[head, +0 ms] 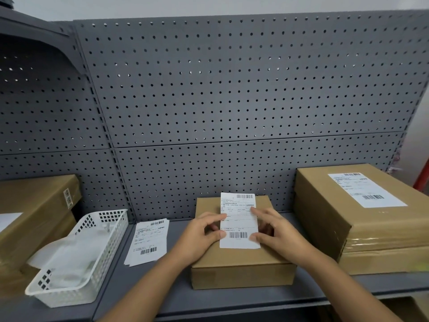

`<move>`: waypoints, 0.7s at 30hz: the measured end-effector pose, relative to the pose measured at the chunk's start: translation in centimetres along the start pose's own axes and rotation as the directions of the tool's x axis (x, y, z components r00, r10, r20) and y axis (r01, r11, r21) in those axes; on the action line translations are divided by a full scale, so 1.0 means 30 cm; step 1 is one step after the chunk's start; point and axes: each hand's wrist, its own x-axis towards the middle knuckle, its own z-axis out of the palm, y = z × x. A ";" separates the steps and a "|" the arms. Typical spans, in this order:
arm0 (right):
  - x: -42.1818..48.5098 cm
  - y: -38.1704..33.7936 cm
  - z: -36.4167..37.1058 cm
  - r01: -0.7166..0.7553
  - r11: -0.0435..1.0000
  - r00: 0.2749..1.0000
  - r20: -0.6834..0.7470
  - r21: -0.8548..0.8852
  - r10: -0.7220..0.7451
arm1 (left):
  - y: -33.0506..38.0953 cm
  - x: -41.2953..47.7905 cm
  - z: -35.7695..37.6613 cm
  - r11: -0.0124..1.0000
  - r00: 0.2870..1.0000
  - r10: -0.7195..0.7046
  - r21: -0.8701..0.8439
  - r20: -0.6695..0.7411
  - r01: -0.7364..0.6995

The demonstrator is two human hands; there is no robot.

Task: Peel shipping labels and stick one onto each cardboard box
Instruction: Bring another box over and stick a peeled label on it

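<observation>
A white shipping label [239,219] with barcodes at top and bottom is held upright over a small flat cardboard box [239,263] on the grey shelf. My left hand [202,235] pinches the label's left edge and my right hand [276,233] pinches its right edge. A stack of more labels [148,242] lies flat to the left of the box. At the right stands a larger cardboard box [362,219] with a label [364,189] stuck on its top.
A white plastic basket [76,259] holding white backing sheets sits tilted at the left. Behind it are stacked cardboard boxes [34,214]. A grey pegboard wall [232,101] closes the back. The shelf's front edge [232,307] runs below my forearms.
</observation>
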 end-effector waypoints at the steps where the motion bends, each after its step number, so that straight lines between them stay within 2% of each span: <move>1: 0.001 0.002 0.001 -0.001 1.000 1.000 0.002 -0.002 0.001 | -0.004 0.000 0.002 1.000 1.000 0.000 0.005 -0.002 0.000; 9: 0.013 0.000 -0.006 -0.007 1.000 1.000 0.012 -0.028 0.008 | -0.022 -0.005 0.007 1.000 1.000 0.006 -0.024 -0.022 -0.007; 17: 0.013 -0.007 -0.005 0.002 1.000 1.000 0.006 -0.016 -0.002 | -0.028 -0.008 0.016 0.992 0.997 -0.018 -0.125 -0.078 0.008; 21: 0.007 -0.007 0.000 -0.006 0.999 1.000 0.007 -0.038 0.006 | -0.026 -0.010 0.025 0.995 0.997 -0.023 -0.104 -0.077 0.015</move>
